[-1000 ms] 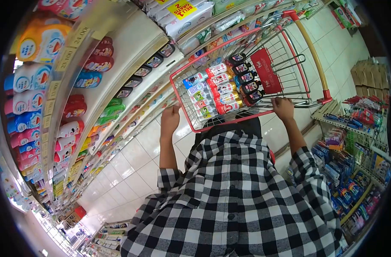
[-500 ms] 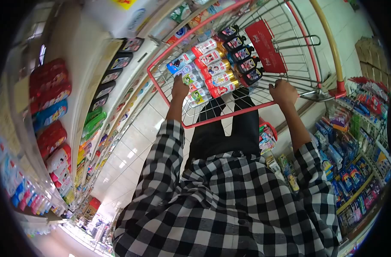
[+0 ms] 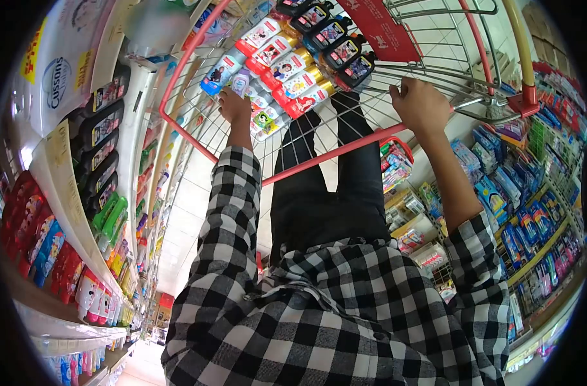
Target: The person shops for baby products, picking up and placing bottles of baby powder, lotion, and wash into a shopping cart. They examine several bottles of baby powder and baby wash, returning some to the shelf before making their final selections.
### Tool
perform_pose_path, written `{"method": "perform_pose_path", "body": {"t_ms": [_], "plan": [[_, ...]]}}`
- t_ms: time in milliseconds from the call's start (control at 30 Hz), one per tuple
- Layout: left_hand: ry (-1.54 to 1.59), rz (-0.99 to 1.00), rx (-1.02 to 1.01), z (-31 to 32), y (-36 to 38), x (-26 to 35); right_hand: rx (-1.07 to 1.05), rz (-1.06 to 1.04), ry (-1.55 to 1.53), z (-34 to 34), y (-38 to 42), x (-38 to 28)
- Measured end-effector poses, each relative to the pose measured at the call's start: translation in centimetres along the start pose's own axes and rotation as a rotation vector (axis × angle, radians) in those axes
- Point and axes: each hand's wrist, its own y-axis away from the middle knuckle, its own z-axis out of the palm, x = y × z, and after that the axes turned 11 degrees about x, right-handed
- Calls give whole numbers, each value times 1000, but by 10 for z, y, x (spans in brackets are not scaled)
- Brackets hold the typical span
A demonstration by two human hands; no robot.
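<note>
My left hand reaches over the rim of the shopping cart, its fingers closed around the lower part of a small purple bottle. Beside it lies a blue-labelled bottle. Red-and-white bottles with gold or silver parts fill the middle of the basket in a row. Black bottles with picture labels line up beyond them. My right hand is curled over the cart's red rim on the right; its fingertips are partly hidden.
Shelves of black bottles, green bottles and red packs run along the left. On the right, a rack holds blue hanging packets. A red basket with goods stands beyond my legs. A red sign hangs on the cart.
My left hand has moved further into the cart and onto the purple bottle. The view has shifted, with the cart now higher in it. My right hand stays at the rim.
</note>
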Motion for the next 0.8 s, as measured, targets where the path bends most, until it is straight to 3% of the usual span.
{"method": "perform_pose_path", "body": {"t_ms": [133,200,300,367,433,467,533,667,733,800], "plan": [[-59,-14,-144,10,2,-2,-4,20,-3,1,-1,0],[86,-172,-248,8,10,0,-22,13,2,1,-3,0],[371,-186,-397,10,16,-8,-49,6,9,2,-5,0],[453,-7,-176,3,32,-4,-72,6,2,3,-7,1],[626,71,-224,-51,48,7,-32,-10,-3,8,-9,3],[726,58,-100,-78,64,17,-19,-18,5,12,-9,5],[934,61,-144,-118,77,24,24,-25,-27,18,-11,9],[992,91,-183,-198,109,26,14,-42,-48,16,-10,13],[1030,171,-7,-220,123,23,128,-16,-186,20,-6,18],[1083,141,-27,-243,131,20,187,17,-370,25,-7,21]]}}
